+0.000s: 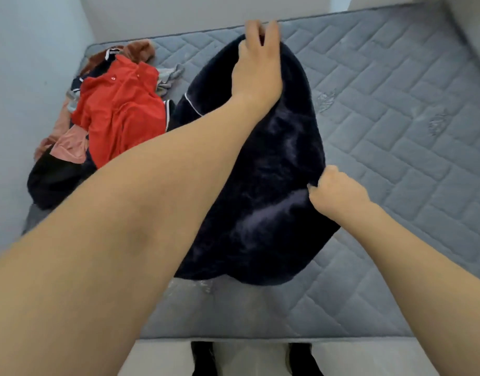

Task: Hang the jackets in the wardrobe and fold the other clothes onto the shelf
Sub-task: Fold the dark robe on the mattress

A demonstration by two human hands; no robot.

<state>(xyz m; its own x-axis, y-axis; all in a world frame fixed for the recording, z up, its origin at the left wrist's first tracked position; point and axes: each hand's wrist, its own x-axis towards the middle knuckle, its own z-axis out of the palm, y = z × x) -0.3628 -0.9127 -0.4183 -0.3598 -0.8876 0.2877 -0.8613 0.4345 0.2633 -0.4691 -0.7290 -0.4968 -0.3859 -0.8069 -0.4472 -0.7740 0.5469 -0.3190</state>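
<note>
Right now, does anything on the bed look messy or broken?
Yes. The mattress has scuffed, worn patches right of the dark garment, and a jumbled pile of clothes lies unfolded at its left edge.

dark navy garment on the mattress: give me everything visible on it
The navy garment looks like soft, plush, slightly shiny fabric, with thin white piping near its left edge. It lies spread lengthwise on the grey quilted mattress, bunched and rounded. The left hand pinches its far end; the right hand grips its right edge. Its left edge meets the clothes pile.
</note>
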